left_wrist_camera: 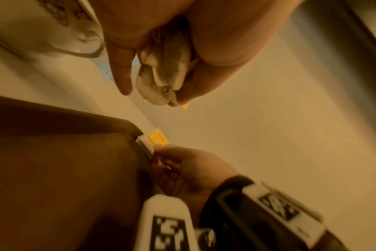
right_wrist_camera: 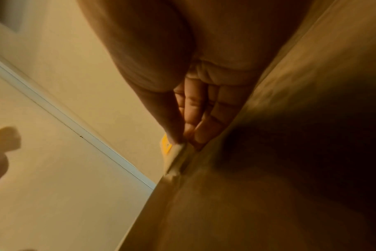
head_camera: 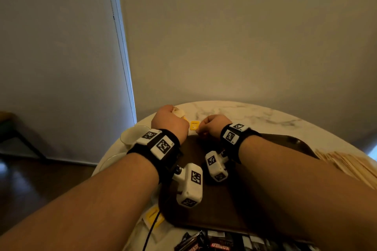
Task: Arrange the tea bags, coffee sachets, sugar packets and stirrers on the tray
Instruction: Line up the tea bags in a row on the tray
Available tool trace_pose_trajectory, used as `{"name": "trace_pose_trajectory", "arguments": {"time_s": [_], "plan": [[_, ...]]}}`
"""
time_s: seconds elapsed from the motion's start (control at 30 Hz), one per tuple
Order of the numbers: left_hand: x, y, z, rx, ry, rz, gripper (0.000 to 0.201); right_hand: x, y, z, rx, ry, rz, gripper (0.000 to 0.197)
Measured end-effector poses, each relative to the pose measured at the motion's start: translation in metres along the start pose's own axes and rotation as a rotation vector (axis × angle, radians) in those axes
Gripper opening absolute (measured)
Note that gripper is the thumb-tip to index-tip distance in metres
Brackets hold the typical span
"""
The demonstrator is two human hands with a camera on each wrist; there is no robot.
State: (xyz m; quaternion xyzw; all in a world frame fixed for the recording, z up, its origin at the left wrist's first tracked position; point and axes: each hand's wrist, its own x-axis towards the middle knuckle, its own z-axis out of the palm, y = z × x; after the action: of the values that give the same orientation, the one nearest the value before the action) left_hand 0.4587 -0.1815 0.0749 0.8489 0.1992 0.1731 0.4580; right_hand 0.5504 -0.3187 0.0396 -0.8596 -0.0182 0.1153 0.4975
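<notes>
A dark brown tray (head_camera: 220,206) lies on the marble table under both wrists. My left hand (head_camera: 170,121) hovers past the tray's far left corner, fingers curled round a bunch of pale tea bags (left_wrist_camera: 163,73). My right hand (head_camera: 212,126) sits at the tray's far rim, thumb and fingers pinching a yellow-labelled tea bag packet (head_camera: 194,125), which also shows in the left wrist view (left_wrist_camera: 158,138) and in the right wrist view (right_wrist_camera: 169,146). Another yellow packet (head_camera: 154,217) lies by the tray's near left corner.
Wooden stirrers (head_camera: 344,166) are heaped right of the tray. Dark coffee sachets (head_camera: 214,243) lie along the near table edge. A clear cup (head_camera: 134,134) and a glass saucer (head_camera: 111,162) stand at the table's left. A cable (head_camera: 151,230) hangs near the yellow packet.
</notes>
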Motion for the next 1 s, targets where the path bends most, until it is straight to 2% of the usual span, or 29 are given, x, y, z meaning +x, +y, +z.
{"name": "trace_pose_trajectory", "arguments": {"time_s": [0.17,0.3,0.47,0.6,0.63,0.8,0.87,0.93,1.0], "plan": [[0.004,-0.013,0.007,0.122,-0.163,-0.091,0.062,0.015,0.006,0.012,-0.025,-0.020,-0.015,0.015],[0.005,-0.021,0.011,0.166,-0.247,-0.110,0.056,0.021,0.015,0.012,0.077,-0.042,-0.001,0.014],[0.008,-0.028,0.013,0.199,-0.251,-0.113,0.055,0.024,0.026,0.013,0.229,-0.008,-0.012,0.008],[0.008,-0.028,0.013,0.167,-0.266,-0.119,0.056,0.024,0.028,0.014,0.283,-0.017,-0.007,0.018],[0.008,-0.028,0.013,0.155,-0.266,-0.119,0.057,0.023,0.028,0.015,0.289,-0.024,-0.006,0.015],[0.002,-0.023,0.011,-0.069,-0.260,-0.111,0.048,0.009,0.020,0.008,0.352,-0.066,-0.029,0.008],[0.003,-0.023,0.009,-0.217,-0.247,-0.074,0.058,-0.011,0.009,-0.002,0.414,-0.096,-0.055,0.006],[0.002,-0.025,0.008,-0.366,-0.226,-0.044,0.066,-0.037,-0.004,-0.013,0.460,-0.158,-0.105,0.016],[-0.014,-0.015,-0.007,-0.499,-0.232,-0.045,0.065,-0.062,-0.013,-0.024,0.457,-0.219,-0.150,0.028]]}}
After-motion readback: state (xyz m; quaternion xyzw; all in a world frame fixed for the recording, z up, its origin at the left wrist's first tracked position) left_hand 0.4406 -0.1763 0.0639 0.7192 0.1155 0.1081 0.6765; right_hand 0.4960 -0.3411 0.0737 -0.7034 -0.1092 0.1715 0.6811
